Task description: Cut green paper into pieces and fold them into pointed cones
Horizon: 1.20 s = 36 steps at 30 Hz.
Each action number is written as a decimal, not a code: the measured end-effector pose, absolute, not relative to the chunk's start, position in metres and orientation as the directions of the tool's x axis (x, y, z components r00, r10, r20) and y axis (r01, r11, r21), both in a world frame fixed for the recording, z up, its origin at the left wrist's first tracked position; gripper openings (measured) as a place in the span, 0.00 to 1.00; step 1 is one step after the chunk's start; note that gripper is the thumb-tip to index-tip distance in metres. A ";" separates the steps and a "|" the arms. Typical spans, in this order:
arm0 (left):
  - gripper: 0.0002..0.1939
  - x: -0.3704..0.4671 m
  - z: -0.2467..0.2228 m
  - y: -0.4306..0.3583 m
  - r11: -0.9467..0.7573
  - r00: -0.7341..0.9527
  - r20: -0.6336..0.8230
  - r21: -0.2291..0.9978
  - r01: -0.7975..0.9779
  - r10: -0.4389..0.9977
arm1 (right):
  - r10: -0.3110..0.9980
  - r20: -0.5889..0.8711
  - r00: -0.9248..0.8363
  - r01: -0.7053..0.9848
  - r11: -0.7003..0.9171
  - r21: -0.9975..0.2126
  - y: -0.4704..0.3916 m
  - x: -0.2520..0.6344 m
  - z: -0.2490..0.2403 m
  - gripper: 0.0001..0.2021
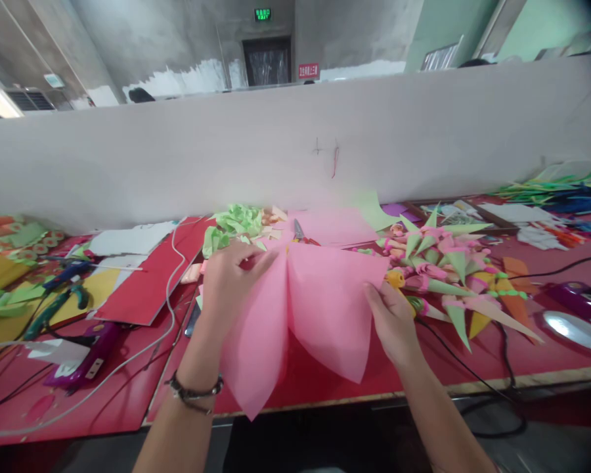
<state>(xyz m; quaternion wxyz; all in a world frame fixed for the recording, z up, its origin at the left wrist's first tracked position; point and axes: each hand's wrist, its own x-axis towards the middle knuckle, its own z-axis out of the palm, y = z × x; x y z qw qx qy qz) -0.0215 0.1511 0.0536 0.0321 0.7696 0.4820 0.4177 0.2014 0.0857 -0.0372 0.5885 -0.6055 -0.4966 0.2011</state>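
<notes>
A sheet of pink paper (332, 302) hangs between my hands over the red table, with a fold down its middle and pointed lower corners. My left hand (234, 282), a dark bracelet at its wrist, grips the upper left part; some of its fingers are behind the paper. At the right edge my right hand (389, 315) pinches the sheet between thumb and fingers. Just beyond the paper lie scissors (299, 231), partly hidden, and more flat pink paper (332, 225). Crumpled green paper (239, 220) sits past my left hand.
To the right is a pile of pink and green paper flowers (438, 263), with black cables beside it. On the left are a red board (148, 289), a white cable, a glue gun (54, 315) and a purple power strip (86, 358). A white partition (226, 157) stands behind.
</notes>
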 end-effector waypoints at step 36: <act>0.11 -0.115 -0.005 0.134 -0.229 -0.110 0.420 0.675 0.701 0.901 | 0.809 0.328 0.487 0.387 0.136 -0.912 0.072 0.223 -0.057 0.15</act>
